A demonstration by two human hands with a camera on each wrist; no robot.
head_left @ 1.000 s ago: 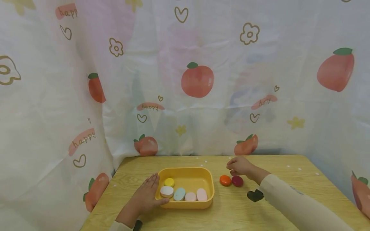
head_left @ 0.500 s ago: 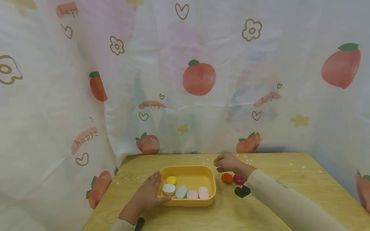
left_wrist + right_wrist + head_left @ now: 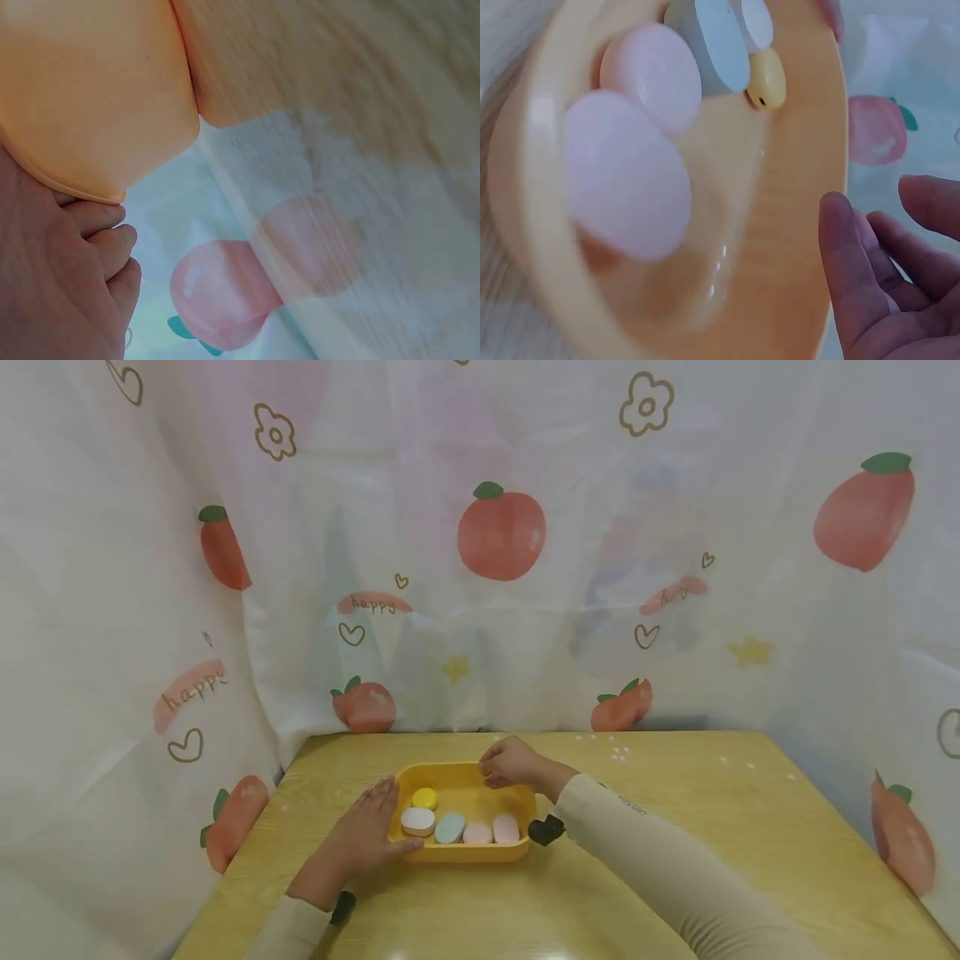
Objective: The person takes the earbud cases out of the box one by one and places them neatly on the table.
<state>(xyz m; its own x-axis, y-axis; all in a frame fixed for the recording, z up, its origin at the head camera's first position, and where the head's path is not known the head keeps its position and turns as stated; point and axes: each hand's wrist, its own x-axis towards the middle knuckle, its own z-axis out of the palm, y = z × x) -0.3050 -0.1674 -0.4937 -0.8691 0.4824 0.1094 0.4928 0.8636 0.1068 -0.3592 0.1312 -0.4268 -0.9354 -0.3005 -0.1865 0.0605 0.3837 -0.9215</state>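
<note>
Five rounded pieces lie inside the yellow tray [image 3: 465, 855], which stands on the worktop [image 3: 757, 835]: a yellow piece [image 3: 424, 799] at left, a white piece [image 3: 417, 822] just nearer, then, rightward along the near wall, a blue-green piece [image 3: 450, 828], a round pink piece [image 3: 477, 834] and an oval pink piece [image 3: 506, 828]. Left hand [image 3: 360, 827]: fingers extended against the tray's left side, thumb at the near left corner; no closed grip. Right hand [image 3: 517, 762]: at the far right rim, thumb apart from loosely bent fingers, no piece seen in it; contact with rim cannot be told. White specks [image 3: 617, 753] dot the worktop, far right. Printed curtain [image 3: 525, 635] hangs behind.
</note>
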